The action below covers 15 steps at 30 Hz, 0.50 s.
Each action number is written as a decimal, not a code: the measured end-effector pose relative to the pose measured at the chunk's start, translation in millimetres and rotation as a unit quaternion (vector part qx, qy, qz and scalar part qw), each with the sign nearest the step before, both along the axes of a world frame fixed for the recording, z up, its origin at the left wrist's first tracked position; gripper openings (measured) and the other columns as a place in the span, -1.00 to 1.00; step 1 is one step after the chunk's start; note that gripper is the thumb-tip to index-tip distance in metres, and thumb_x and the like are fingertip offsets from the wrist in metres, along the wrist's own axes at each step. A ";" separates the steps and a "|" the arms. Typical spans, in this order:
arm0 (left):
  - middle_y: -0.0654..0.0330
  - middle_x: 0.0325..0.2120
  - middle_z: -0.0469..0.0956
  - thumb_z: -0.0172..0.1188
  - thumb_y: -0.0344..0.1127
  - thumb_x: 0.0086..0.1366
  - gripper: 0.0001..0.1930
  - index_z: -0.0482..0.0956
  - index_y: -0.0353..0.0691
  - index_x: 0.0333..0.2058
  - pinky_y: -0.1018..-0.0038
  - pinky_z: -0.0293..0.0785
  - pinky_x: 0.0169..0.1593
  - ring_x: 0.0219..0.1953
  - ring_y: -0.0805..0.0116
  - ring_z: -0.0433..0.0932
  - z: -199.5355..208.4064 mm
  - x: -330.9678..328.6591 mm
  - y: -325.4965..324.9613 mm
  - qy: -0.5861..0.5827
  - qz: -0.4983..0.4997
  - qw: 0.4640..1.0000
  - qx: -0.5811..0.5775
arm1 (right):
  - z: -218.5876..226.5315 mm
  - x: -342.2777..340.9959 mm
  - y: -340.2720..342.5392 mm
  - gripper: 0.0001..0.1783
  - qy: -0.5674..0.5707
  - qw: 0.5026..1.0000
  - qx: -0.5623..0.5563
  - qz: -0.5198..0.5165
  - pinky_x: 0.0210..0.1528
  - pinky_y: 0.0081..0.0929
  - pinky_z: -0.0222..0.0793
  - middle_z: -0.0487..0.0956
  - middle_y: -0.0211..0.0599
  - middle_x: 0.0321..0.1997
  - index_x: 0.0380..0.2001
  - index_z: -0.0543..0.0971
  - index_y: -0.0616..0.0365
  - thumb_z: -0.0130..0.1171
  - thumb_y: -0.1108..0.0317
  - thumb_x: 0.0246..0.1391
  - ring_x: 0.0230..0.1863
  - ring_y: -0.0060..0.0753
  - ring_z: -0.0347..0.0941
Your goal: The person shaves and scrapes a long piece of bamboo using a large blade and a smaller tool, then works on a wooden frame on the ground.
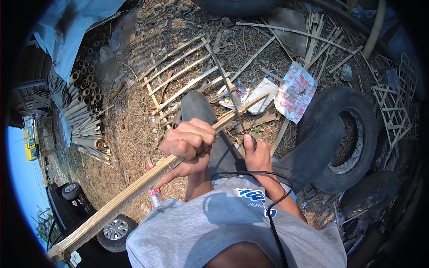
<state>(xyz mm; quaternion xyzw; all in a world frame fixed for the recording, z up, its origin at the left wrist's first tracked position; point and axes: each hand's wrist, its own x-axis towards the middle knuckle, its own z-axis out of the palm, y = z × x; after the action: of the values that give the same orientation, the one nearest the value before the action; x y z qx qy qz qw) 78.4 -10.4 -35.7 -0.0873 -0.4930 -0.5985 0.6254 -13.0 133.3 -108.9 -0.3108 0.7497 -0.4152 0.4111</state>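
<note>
My left hand [190, 140] is wrapped round a long split bamboo strip [127, 192]. The strip slants across me from the lower left to its narrow far tip, above my left knee. In my right hand [258, 158] is the handle of a long, thin-bladed knife [230, 94], thumb along the top. Its dark blade points away from me and crosses the bamboo a short way past my left fist. Whether the edge has bitten into the strip, I cannot tell. A black cord [280, 236] runs down my shirt and loops over my right wrist.
Ahead lies a bamboo slat lattice [181, 78], with a pale stone block [263, 96] and a printed sheet [295, 91] beside it. A worn tyre [330, 176] lies to the right. Stacked bamboo poles [82, 116] are at left, and a dark vehicle's wheel [117, 233] at lower left.
</note>
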 end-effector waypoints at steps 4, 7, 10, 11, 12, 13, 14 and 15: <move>0.40 -0.88 -0.05 -0.15 0.51 0.23 -0.21 0.02 -0.15 -0.75 0.56 -0.20 -0.79 -0.88 0.54 -0.08 2.8 -4.9 11.1 -0.011 -0.005 1.000 -0.022 | 28.5 -0.8 5.7 -0.35 0.012 0.999 -0.027 0.022 -0.46 -0.07 0.27 0.40 0.10 -0.70 -0.59 0.51 0.35 -0.05 -0.07 0.31 -0.61 0.18 0.41; 0.39 -0.87 -0.05 -0.09 0.41 0.30 -0.24 0.03 -0.16 -0.75 0.55 -0.20 -0.79 -0.87 0.53 -0.06 1.6 -11.1 16.7 0.007 -0.007 0.999 -0.036 | -6.9 -5.3 15.2 -0.42 0.010 0.999 0.045 -0.001 -0.46 -0.07 0.27 0.41 0.04 -0.71 -0.53 0.54 0.33 -0.02 -0.03 0.30 -0.58 0.15 0.44; 0.39 -0.87 -0.05 0.00 0.26 0.36 -0.29 0.05 -0.16 -0.75 0.54 -0.19 -0.79 -0.87 0.52 -0.05 0.4 -11.6 19.0 0.015 -0.006 0.999 -0.045 | -13.3 -12.0 11.3 -0.41 0.001 0.995 0.095 -0.017 -0.44 -0.09 0.28 0.42 0.05 -0.69 -0.53 0.54 0.34 -0.02 -0.03 0.30 -0.57 0.11 0.45; 0.39 -0.87 -0.05 0.05 0.16 0.39 -0.32 0.06 -0.17 -0.75 0.54 -0.19 -0.79 -0.87 0.52 -0.05 0.4 -10.6 18.9 0.017 -0.008 0.999 -0.040 | -4.1 -7.4 14.5 -0.39 -0.004 0.998 0.063 -0.008 -0.44 -0.10 0.27 0.42 0.07 -0.68 -0.53 0.53 0.35 -0.03 -0.05 0.30 -0.57 0.09 0.45; 0.39 -0.87 -0.05 0.05 0.16 0.39 -0.32 0.06 -0.17 -0.75 0.54 -0.19 -0.79 -0.87 0.52 -0.05 1.9 -8.2 18.8 0.015 -0.009 0.999 -0.038 | 3.2 -3.1 18.1 -0.37 -0.012 0.999 0.032 -0.003 -0.44 -0.11 0.27 0.42 0.09 -0.67 -0.52 0.53 0.37 -0.05 -0.06 0.31 -0.57 0.06 0.44; 0.39 -0.87 -0.04 0.10 0.08 0.39 -0.35 0.08 -0.17 -0.75 0.54 -0.18 -0.79 -0.87 0.52 -0.04 3.5 -4.5 18.9 -0.006 -0.012 0.998 -0.058 | 3.2 -0.9 21.8 -0.33 0.020 0.998 -0.051 0.010 -0.43 -0.10 0.26 0.43 0.11 -0.65 -0.51 0.52 0.39 -0.07 -0.10 0.31 -0.58 0.03 0.42; 0.39 -0.87 -0.04 0.13 0.04 0.39 -0.36 0.09 -0.18 -0.75 0.54 -0.18 -0.79 -0.87 0.52 -0.04 3.4 -1.4 18.5 -0.018 -0.014 0.998 -0.067 | -8.3 -3.0 16.4 -0.32 0.023 1.000 0.003 -0.004 -0.41 -0.09 0.27 0.43 0.11 -0.65 -0.51 0.52 0.40 -0.07 -0.12 0.31 -0.57 0.03 0.43; 0.39 -0.87 -0.04 0.15 -0.01 0.39 -0.38 0.10 -0.18 -0.75 0.54 -0.17 -0.79 -0.87 0.52 -0.04 -2.7 -0.7 20.9 -0.022 -0.021 0.998 -0.063 | -31.2 -10.5 14.4 -0.30 0.033 0.997 0.070 -0.023 -0.39 -0.07 0.28 0.43 0.11 -0.65 -0.51 0.52 0.41 -0.08 -0.14 0.30 -0.57 0.03 0.43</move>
<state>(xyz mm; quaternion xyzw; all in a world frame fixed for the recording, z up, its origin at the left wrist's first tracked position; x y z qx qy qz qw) 77.7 10.5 -38.3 -0.1239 -0.5416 -0.5810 0.5947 -23.5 147.8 -140.1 -0.2772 0.7970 -0.3602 0.3978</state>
